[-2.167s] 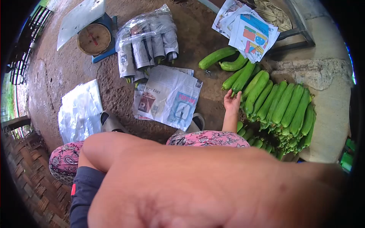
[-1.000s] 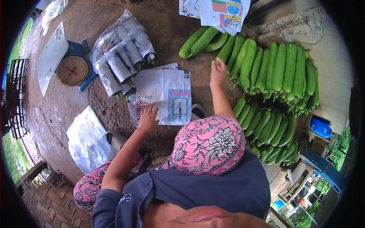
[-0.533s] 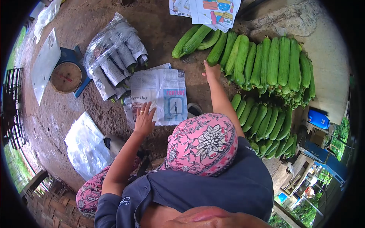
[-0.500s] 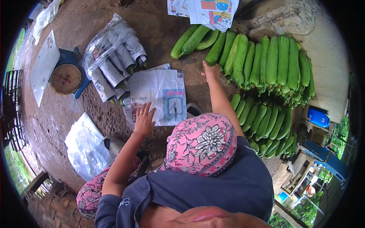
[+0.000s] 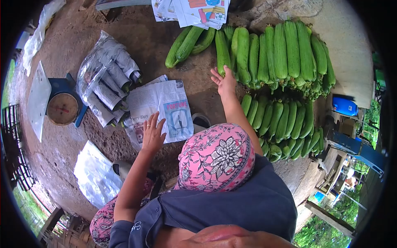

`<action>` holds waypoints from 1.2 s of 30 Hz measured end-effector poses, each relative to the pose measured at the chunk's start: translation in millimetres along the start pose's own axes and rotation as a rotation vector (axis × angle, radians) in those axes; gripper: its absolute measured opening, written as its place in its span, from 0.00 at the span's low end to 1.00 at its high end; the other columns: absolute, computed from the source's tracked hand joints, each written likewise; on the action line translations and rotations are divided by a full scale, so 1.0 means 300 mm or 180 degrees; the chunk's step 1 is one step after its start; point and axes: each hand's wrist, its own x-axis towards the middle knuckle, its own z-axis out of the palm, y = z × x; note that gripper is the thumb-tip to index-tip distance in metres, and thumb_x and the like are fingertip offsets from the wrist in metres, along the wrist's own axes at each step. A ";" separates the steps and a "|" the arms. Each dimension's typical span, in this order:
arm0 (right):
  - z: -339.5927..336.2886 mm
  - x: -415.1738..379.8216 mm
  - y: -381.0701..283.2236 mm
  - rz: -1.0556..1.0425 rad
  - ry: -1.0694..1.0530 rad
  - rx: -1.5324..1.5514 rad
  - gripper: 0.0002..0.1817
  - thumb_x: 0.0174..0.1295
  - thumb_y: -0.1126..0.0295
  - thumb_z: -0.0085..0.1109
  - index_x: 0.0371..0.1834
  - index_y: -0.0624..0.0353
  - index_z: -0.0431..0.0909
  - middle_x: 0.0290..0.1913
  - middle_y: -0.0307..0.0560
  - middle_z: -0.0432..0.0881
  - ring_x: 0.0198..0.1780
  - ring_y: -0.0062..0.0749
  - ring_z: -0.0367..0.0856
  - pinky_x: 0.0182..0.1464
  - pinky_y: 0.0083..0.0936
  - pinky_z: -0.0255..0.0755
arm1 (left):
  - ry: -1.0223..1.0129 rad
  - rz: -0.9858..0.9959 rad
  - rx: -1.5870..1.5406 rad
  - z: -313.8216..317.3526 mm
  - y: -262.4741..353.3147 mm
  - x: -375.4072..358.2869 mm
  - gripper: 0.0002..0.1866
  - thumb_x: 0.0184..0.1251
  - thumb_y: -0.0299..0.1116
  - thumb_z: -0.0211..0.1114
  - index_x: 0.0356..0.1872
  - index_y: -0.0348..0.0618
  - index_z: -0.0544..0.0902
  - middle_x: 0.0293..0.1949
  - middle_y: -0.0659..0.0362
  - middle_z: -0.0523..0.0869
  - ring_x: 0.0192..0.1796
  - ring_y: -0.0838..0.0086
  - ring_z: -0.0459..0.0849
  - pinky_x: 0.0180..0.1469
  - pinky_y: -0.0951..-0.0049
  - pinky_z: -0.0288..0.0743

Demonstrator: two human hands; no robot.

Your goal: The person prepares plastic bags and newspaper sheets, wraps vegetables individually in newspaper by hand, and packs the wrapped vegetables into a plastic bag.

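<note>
My left hand [image 5: 153, 134] is over the lower left part of a newspaper sheet [image 5: 165, 93], its fingers spread and nothing in them. The sheet lies flat on the ground and bears a blue picture. My right hand [image 5: 226, 84] is at the lower end of a green luffa gourd [image 5: 222, 51], with a finger against its tip and the other fingers apart. This gourd lies at the left end of a long row of luffa gourds [image 5: 291, 49]. A second row of luffa gourds [image 5: 285, 118] is beside my right forearm.
Newspaper-wrapped gourds lie in a clear plastic bag [image 5: 108, 76], left of the sheet. Beyond them stands a blue scale [image 5: 63, 108]. White plastic bags [image 5: 97, 173] lie near my left knee. Printed papers [image 5: 202, 10] and several loose gourds [image 5: 188, 43] lie at the top.
The view has shifted, moving the scene leftward. The gourd at my right hand now lies straighter alongside the row, and that hand's fingers have spread. My left hand stays over the newspaper.
</note>
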 end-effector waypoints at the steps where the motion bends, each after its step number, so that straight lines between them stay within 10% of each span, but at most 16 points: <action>1: -0.010 -0.028 -0.005 -0.0008 0.0008 0.0052 0.18 0.64 0.61 0.56 0.53 0.57 0.69 0.43 0.49 0.81 0.41 0.44 0.87 0.31 0.32 0.79 | 0.0021 0.0013 0.0022 -0.004 0.003 0.005 0.32 0.50 0.32 0.70 0.61 0.49 0.73 0.71 0.53 0.60 0.73 0.56 0.56 0.70 0.45 0.52; 10: -0.172 -0.294 -0.066 -0.0561 -0.0451 -0.0832 0.18 0.63 0.70 0.56 0.54 0.65 0.67 0.47 0.49 0.80 0.43 0.41 0.86 0.41 0.28 0.80 | 0.0420 0.0313 0.0000 -0.123 0.105 0.097 0.36 0.49 0.31 0.71 0.64 0.48 0.70 0.72 0.52 0.59 0.75 0.56 0.54 0.72 0.44 0.48; 17: -0.108 -0.405 -0.186 -0.0071 -0.2331 -0.1962 0.26 0.55 0.73 0.61 0.58 0.70 0.70 0.49 0.48 0.81 0.45 0.32 0.83 0.52 0.28 0.76 | 0.0814 0.0931 0.0788 -0.241 0.264 0.232 0.37 0.52 0.29 0.68 0.67 0.49 0.66 0.70 0.52 0.65 0.73 0.59 0.60 0.71 0.50 0.54; 20: -0.019 -0.393 -0.173 0.0194 -0.3127 -0.2669 0.28 0.55 0.71 0.63 0.60 0.67 0.70 0.50 0.47 0.81 0.49 0.31 0.82 0.54 0.26 0.74 | 0.0027 0.0486 0.0139 -0.248 0.233 0.248 0.35 0.53 0.32 0.67 0.66 0.47 0.67 0.61 0.53 0.75 0.64 0.57 0.73 0.65 0.58 0.64; 25: 0.108 -0.359 -0.070 0.1235 -0.3434 -0.1351 0.49 0.51 0.63 0.72 0.75 0.57 0.52 0.60 0.49 0.75 0.61 0.36 0.74 0.62 0.33 0.67 | 0.1151 -0.0612 -0.1563 -0.197 0.161 0.175 0.36 0.50 0.33 0.74 0.61 0.42 0.67 0.51 0.46 0.80 0.53 0.54 0.81 0.54 0.62 0.74; 31: 0.171 -0.438 0.274 -0.0347 -0.3608 -0.2775 0.44 0.48 0.67 0.72 0.70 0.54 0.59 0.55 0.49 0.77 0.58 0.37 0.75 0.59 0.34 0.69 | 0.1901 -0.1144 -0.3081 -0.220 0.151 0.183 0.40 0.51 0.36 0.75 0.63 0.36 0.62 0.49 0.43 0.80 0.52 0.48 0.79 0.54 0.57 0.73; 34: 0.201 -0.449 0.240 -0.0927 -0.3419 -0.3192 0.35 0.47 0.72 0.66 0.63 0.56 0.66 0.52 0.52 0.79 0.55 0.42 0.79 0.56 0.33 0.71 | 0.1830 -0.0796 -0.1502 -0.175 0.065 0.066 0.41 0.50 0.35 0.75 0.64 0.38 0.62 0.53 0.46 0.79 0.57 0.50 0.76 0.61 0.57 0.68; 36: 0.202 -0.410 0.205 -0.1210 -0.3538 -0.3695 0.34 0.47 0.74 0.64 0.62 0.58 0.68 0.52 0.54 0.78 0.57 0.43 0.78 0.58 0.31 0.70 | 0.0620 -0.0641 -0.0706 -0.064 -0.046 -0.063 0.42 0.46 0.38 0.76 0.65 0.42 0.66 0.61 0.52 0.74 0.66 0.54 0.68 0.68 0.54 0.59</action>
